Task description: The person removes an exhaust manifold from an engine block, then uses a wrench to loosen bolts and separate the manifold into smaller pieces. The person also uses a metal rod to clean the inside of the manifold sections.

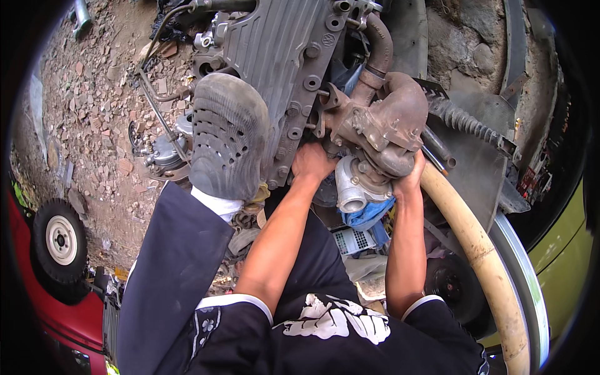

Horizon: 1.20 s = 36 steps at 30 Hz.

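A rusty turbocharger point(397, 115) with a pale metal compressor housing point(353, 187) sits against the right side of a large engine point(269, 62), joined to a rusty pipe point(379, 44). A gap shows between its flange and the engine, with studs bridging it. My right hand point(409, 178) is closed around the turbocharger's right underside, fingers partly hidden behind it. Tucked low between engine and turbocharger, my left hand point(312, 161) has curled fingers, and what they grip is hidden. My left foot, in a dark perforated clog point(228, 134), is raised beside the engine's ribbed cover.
A bamboo pole point(469, 228) curves along the right, near a ribbed dark hose point(465, 119) and metal sheeting. Below the turbocharger lie blue plastic point(369, 215) and a crate point(353, 240). Rubble and metal parts point(165, 150) cover the ground at left, near a wheel point(61, 240).
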Each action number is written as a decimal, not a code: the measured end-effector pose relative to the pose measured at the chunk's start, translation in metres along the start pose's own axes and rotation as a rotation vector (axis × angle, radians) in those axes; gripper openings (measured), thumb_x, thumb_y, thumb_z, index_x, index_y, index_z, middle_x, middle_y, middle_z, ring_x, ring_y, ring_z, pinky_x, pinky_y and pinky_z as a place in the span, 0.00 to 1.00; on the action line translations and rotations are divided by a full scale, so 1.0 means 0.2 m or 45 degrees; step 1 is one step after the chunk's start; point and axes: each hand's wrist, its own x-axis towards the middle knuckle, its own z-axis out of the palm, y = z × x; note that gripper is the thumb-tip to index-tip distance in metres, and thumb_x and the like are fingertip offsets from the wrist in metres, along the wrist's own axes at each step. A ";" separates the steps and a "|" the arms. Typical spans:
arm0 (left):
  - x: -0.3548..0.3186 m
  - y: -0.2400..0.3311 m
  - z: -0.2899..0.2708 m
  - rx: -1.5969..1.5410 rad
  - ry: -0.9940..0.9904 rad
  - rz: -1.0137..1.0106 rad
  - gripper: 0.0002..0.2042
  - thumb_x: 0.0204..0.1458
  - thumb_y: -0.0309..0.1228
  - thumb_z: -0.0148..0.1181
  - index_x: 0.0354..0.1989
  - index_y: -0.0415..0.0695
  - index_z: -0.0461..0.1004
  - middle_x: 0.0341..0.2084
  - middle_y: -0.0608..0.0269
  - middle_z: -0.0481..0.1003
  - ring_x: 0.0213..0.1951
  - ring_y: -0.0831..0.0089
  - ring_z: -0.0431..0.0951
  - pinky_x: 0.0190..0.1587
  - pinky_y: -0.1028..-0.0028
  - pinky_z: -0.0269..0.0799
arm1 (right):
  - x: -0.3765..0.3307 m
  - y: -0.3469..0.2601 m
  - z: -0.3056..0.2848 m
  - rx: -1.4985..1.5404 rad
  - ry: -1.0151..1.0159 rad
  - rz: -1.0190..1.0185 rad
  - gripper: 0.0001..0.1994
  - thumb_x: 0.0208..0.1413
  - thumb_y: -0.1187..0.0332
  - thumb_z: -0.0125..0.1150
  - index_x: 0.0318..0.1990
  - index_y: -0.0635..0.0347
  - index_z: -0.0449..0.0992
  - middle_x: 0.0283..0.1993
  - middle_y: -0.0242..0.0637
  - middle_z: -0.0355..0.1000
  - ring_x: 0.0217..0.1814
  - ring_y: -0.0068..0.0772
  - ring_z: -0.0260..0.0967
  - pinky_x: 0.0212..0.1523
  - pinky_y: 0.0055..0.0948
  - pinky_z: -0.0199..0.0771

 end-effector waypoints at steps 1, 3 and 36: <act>-0.01 0.00 0.00 0.001 0.002 -0.006 0.38 0.38 0.65 0.70 0.43 0.39 0.82 0.41 0.41 0.82 0.47 0.49 0.83 0.51 0.57 0.79 | -0.01 0.00 0.00 0.022 0.007 0.026 0.24 0.69 0.52 0.43 0.59 0.61 0.72 0.59 0.42 0.73 0.61 0.38 0.71 0.63 0.40 0.72; -0.02 0.00 0.01 0.002 0.005 -0.006 0.38 0.39 0.65 0.70 0.43 0.38 0.82 0.41 0.41 0.82 0.48 0.49 0.83 0.51 0.57 0.79 | -0.04 -0.01 0.02 0.064 0.024 0.068 0.24 0.69 0.52 0.42 0.60 0.61 0.72 0.59 0.42 0.72 0.61 0.38 0.71 0.64 0.40 0.71; 0.07 -0.10 0.06 -0.125 0.061 0.429 0.32 0.38 0.59 0.71 0.40 0.41 0.83 0.40 0.43 0.82 0.45 0.48 0.83 0.48 0.57 0.78 | -0.06 0.01 0.00 -0.022 0.055 -0.041 0.23 0.70 0.54 0.42 0.60 0.61 0.72 0.59 0.41 0.73 0.61 0.38 0.71 0.64 0.40 0.70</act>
